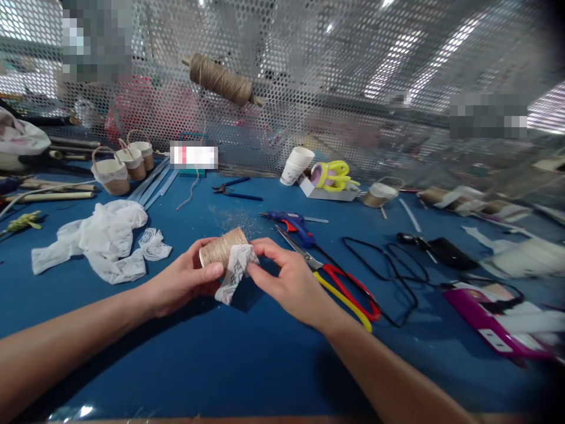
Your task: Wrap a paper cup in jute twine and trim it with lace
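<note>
My left hand (189, 275) is wrapped round a small cup covered in tan twine (219, 248), tilted on its side above the table. A strip of white lace (233, 277) lies against one end of the cup, its tail hanging down. My right hand (282, 277) pinches the lace between thumb and fingers at that end. Just right of my right hand are scissors (335, 282) with one red and one yellow handle, and a blue glue gun (291, 225). A heap of white lace (106, 235) lies left of my left hand.
Finished-looking small baskets (112, 176) stand at the back left. Pliers (238, 189), stacked paper cups (296, 165) and a white box (329, 189) sit at the back. A black cord (392, 259) loops on the right near a purple power strip (485, 324). A twine spool (223, 79) hangs on the mesh.
</note>
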`<state>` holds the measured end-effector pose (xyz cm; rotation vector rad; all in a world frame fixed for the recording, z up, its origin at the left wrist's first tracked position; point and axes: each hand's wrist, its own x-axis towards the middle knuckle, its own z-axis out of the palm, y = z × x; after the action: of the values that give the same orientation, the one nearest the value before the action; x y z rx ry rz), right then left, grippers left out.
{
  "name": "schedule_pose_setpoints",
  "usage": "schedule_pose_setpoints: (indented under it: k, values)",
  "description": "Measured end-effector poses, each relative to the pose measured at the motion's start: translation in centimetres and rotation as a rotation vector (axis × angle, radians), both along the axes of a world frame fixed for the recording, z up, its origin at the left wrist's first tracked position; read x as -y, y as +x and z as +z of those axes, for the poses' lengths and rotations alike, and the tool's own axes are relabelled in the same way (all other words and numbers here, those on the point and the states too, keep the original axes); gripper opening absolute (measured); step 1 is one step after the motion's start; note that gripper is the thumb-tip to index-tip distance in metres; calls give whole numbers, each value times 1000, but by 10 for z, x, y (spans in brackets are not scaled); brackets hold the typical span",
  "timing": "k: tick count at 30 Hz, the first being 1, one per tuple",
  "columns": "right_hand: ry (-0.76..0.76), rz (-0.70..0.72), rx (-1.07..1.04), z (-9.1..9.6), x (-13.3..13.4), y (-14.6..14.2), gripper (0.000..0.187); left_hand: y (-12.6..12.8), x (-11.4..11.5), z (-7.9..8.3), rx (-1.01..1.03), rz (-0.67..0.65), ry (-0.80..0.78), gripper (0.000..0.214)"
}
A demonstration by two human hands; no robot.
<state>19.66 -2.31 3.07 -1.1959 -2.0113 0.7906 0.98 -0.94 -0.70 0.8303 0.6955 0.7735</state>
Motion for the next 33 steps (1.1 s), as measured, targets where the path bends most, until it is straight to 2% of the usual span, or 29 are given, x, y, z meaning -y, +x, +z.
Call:
schedule_pose_setpoints:
  k: [2, 4, 9, 13, 16, 18, 20, 26, 33]
  values:
    - [17, -37, 16, -1, -1, 3, 8, -2, 1, 5, -67, -7, -24, 79]
    - [63, -90, 45, -3, -3, 6, 7, -4, 2, 10, -190, 13, 17, 89]
    - [112, -139, 98, -5, -4, 12, 6, -8, 9, 18, -577, -15, 293, 98]
    - [113, -135, 143, -4, -4, 15, 7, -10, 10, 19, -716, -108, 446, 86]
    - [114, -116, 159, -2, -3, 15, 7, -11, 5, 22, -789, -131, 529, 60]
    - [108, -90, 161, -1, -3, 16, 7, -12, 1, 27, -813, -117, 590, 36]
    - [88, -58, 154, -1, -3, 18, 7, -15, -3, 33, -790, -98, 633, 23]
    - [32, 78, 105, 1, -2, 21, 9, -24, -16, 48, -659, 18, 616, 19]
    - [7, 191, 66, 8, 2, 19, 10, -28, -25, 49, -586, -41, 515, 16]
